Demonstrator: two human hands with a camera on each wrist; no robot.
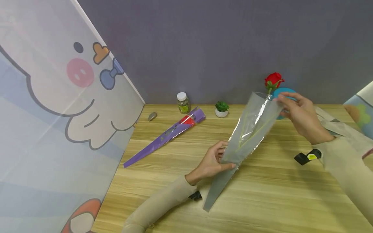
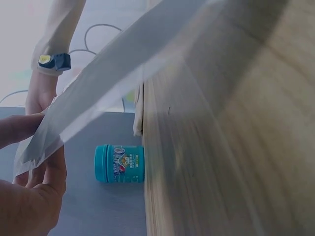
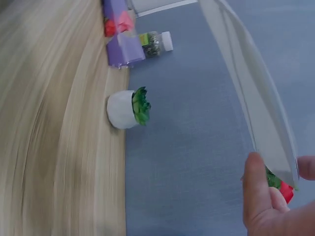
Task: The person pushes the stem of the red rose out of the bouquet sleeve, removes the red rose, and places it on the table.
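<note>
Left hand: grasps the clear sleeve point(image 1: 244, 142) around its lower half, thumb across the near face of the left hand point(image 1: 214, 161) and fingers behind.
Right hand: the right hand point(image 1: 300, 115) pinches the sleeve's upper right edge between thumb and fingers, close to the mouth.
Clear sleeve: slants from one hand to the other, wide mouth by the right, narrow tip reaching below the left; two yellow-green lines form a V on it.
Red rose: the red rose point(image 1: 274, 80) has its bloom just above the sleeve's mouth, beside the right fingertips; whether its stem runs inside cannot be told.
Teal jar: the teal jar point(image 2: 120, 163) stands just behind the right hand.
Potted plant: the potted plant point(image 1: 222, 109) stands beyond the left hand, left of the right.
Purple sleeve: the purple sleeve point(image 1: 158, 142) lies on the desk point(image 1: 274, 194), left of the left hand, another rose point(image 1: 187, 120) inside.
White-capped bottle: the white-capped bottle point(image 1: 183, 103) stands beyond the left hand, near the purple sleeve.
Stone: the stone point(image 1: 152, 116) lies farther left.
</note>
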